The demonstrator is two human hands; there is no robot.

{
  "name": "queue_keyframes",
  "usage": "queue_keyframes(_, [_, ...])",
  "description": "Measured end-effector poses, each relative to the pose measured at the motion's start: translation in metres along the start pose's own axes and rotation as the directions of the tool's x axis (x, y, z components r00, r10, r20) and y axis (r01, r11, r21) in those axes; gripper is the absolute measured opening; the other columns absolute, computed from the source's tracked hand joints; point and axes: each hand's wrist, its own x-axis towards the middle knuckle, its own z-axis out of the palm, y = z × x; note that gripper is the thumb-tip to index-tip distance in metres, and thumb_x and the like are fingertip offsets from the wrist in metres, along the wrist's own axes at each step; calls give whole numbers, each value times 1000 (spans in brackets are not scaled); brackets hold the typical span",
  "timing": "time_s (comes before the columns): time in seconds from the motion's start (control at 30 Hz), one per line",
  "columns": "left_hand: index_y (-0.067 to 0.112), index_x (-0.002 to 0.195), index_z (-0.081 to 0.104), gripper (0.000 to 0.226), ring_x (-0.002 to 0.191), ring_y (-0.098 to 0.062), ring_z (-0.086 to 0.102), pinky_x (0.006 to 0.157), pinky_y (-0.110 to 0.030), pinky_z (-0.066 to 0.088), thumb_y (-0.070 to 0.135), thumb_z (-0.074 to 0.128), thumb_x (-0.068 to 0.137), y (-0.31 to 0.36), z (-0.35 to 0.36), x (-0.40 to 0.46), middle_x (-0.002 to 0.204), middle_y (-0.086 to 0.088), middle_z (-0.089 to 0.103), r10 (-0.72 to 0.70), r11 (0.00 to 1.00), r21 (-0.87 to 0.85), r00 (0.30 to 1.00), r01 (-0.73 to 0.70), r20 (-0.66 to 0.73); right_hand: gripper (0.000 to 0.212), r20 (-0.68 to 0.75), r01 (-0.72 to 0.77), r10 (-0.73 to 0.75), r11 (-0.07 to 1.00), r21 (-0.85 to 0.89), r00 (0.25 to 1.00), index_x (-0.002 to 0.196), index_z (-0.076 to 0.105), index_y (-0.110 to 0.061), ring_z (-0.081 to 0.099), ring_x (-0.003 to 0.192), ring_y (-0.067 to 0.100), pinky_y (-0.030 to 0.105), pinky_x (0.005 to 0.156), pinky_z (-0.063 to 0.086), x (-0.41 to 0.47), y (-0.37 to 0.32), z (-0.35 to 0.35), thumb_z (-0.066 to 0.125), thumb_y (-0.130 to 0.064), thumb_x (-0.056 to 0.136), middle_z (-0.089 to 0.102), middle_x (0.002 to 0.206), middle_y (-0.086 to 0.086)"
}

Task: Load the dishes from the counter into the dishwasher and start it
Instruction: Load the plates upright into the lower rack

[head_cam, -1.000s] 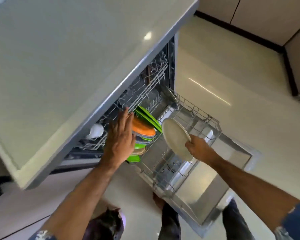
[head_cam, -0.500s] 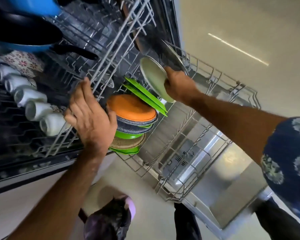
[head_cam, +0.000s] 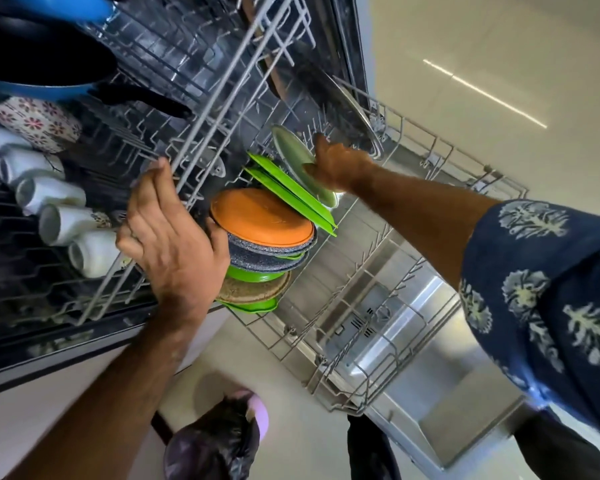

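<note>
The dishwasher stands open with its lower wire rack (head_cam: 430,258) pulled out over the door. My right hand (head_cam: 340,164) grips a pale green plate (head_cam: 291,157) by its edge and holds it on edge in the rack, just behind two bright green plates (head_cam: 284,192). In front of those stand an orange plate (head_cam: 260,216), a speckled grey plate (head_cam: 257,258) and more green and brown dishes. My left hand (head_cam: 170,237) rests on the front edge of the upper rack (head_cam: 201,140), thumb beside the orange plate.
The upper rack holds white mugs (head_cam: 49,199), a flowered bowl (head_cam: 32,123) and a blue-rimmed black pan (head_cam: 42,67). A metal lid (head_cam: 350,109) leans at the lower rack's back. The open steel door (head_cam: 440,382) lies below. My feet are on the pale floor.
My right hand has pushed the pale green plate lower into the rack, closer behind the bright green plates. My left hand has stayed on the upper rack. The view has moved in slightly.
</note>
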Motion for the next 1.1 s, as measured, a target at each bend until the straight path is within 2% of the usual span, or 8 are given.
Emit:
queue_keyframes(0.17, [7, 157, 8, 92, 140, -37, 32, 102, -49, 33, 38, 57, 86, -3, -9, 0, 159, -17, 26, 19, 1000, -17, 993, -17, 119, 60, 53, 30, -38, 990, 138, 998, 145, 28, -4, 61, 112, 34, 44, 98, 49, -36, 25, -18, 53, -34, 100, 61, 129, 20])
queue_keyframes(0.23, [6, 158, 5, 98, 138, -37, 33, 102, -49, 32, 40, 61, 85, -4, -15, 0, 160, -19, 24, 30, 999, -39, 983, -23, 181, 56, 46, 58, -61, 996, 74, 997, 143, 31, -5, 62, 112, 35, 41, 95, 50, -58, 34, -24, 55, -30, 100, 60, 130, 21])
queue_keyframes(0.4, [4, 159, -2, 113, 139, -39, 33, 108, -53, 35, 37, 72, 80, -6, -51, 6, 162, -23, 18, 109, 993, -76, 925, -88, 363, 63, 140, 133, -113, 981, -143, 984, 148, 26, -8, 53, 122, 33, 49, 99, 50, -119, 47, -49, 57, -30, 96, 48, 141, 19])
queue_keyframes(0.57, [5, 159, -6, 111, 154, -39, -1, 122, -60, 15, 38, 69, 85, 17, -115, -17, 166, -23, -6, 68, 997, -71, 819, -33, 569, 78, 194, 314, -263, 894, -318, 945, 154, 16, -13, 26, 145, 34, 52, 112, 37, -183, 26, -101, 57, -43, 95, 23, 159, 14])
queue_keyframes(0.67, [7, 159, -3, 101, 153, -41, -5, 123, -60, 10, 44, 62, 90, 57, -177, -69, 165, -24, -6, 78, 992, -122, 728, 9, 682, 87, 229, 400, -333, 825, -400, 915, 156, 12, -11, 17, 149, 35, 51, 118, 28, -231, -1, -133, 61, -45, 92, 14, 163, 17])
queue_keyframes(0.83, [7, 158, 19, 80, 153, -40, 11, 121, -58, 20, 40, 51, 94, 86, -282, -141, 166, -20, 10, 72, 970, -219, 733, 106, 676, 88, 287, 482, -389, 748, -457, 876, 156, 10, -12, 7, 151, 36, 53, 121, 16, -315, -41, -162, 58, -48, 91, 11, 163, 17])
queue_keyframes(1.0, [7, 160, 13, 76, 154, -37, 9, 122, -55, 17, 39, 43, 98, 45, -370, -181, 167, -17, 10, -114, 953, -150, 771, 263, 627, 87, 361, 644, -534, 613, -458, 765, 158, 9, -14, -2, 152, 32, 53, 122, 8, -403, -105, -172, 54, -52, 94, 2, 166, 11])
queue_keyframes(1.1, [6, 159, 12, 77, 154, -37, 8, 123, -54, 15, 39, 45, 98, 11, -408, -219, 167, -18, 10, -225, 919, -128, 765, 372, 603, 87, 392, 732, -621, 524, -436, 679, 158, 14, -14, 3, 152, 32, 52, 121, 8, -439, -145, -163, 55, -54, 93, 6, 165, 11])
